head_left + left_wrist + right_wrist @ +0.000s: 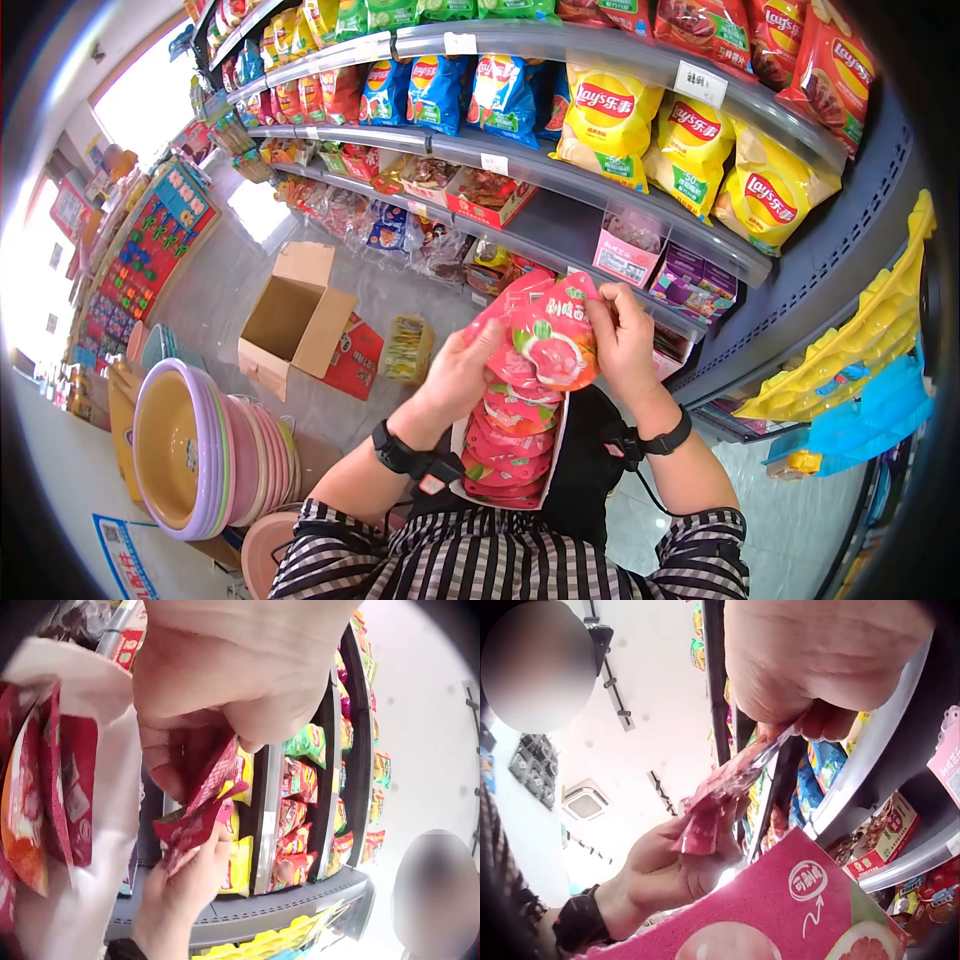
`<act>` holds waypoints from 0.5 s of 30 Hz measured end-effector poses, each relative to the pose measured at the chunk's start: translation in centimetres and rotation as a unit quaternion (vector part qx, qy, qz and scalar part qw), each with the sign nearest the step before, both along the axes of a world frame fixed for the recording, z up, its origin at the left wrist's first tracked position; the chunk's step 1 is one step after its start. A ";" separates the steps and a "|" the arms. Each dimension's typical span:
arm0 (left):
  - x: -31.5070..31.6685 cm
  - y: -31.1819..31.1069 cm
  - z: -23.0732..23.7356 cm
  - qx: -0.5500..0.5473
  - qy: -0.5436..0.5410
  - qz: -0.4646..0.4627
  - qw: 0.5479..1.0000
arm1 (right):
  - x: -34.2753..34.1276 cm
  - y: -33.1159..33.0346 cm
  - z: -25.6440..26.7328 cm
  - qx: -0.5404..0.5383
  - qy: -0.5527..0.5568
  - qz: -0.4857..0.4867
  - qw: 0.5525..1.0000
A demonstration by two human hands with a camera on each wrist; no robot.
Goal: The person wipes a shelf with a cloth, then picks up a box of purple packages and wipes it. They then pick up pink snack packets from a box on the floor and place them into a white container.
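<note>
Pink snack pouches [555,345] with fruit pictures are up in front of my chest. My left hand [460,370] grips them at their left side, thumb over the front. On the other side my right hand [625,335] pinches the upper right edge of the front pouch. Beneath them an open box [780,915], pink outside and white inside, holds a row of similar pouches [515,440]. In the left wrist view, the held pouches [199,817] fan apart slightly between both hands.
Shelves ahead carry yellow Lay's chip bags [605,125] and blue ones [505,100]. An open cardboard box [265,325] stands on the floor to the left, near stacked basins [185,450]. A yellow and blue plastic rack [850,345] juts in at the right.
</note>
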State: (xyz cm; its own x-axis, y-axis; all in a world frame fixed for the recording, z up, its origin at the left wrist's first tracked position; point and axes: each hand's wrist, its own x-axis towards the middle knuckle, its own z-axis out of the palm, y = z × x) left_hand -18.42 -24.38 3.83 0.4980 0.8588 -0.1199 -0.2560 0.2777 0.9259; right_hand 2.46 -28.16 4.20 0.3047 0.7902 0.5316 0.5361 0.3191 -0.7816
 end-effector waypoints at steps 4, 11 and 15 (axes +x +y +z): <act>-0.6 1.0 2.0 -0.051 -0.036 0.004 0.998 | -0.4 -0.3 1.6 0.060 -0.050 0.069 0.995; -0.7 2.4 3.4 -0.026 0.181 -0.134 0.974 | -2.3 0.1 3.0 0.073 -0.116 0.122 0.983; -0.2 1.6 3.5 0.044 0.043 -0.170 0.984 | -2.1 0.2 2.7 -0.009 -0.026 0.113 0.993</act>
State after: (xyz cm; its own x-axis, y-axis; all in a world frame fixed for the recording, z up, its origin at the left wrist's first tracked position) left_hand -18.58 -22.82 7.32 0.7488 0.6541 -0.1067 -0.0814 0.2505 0.9647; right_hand 0.31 -27.99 6.94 0.0907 0.8448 0.5274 0.4910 0.4228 -0.7617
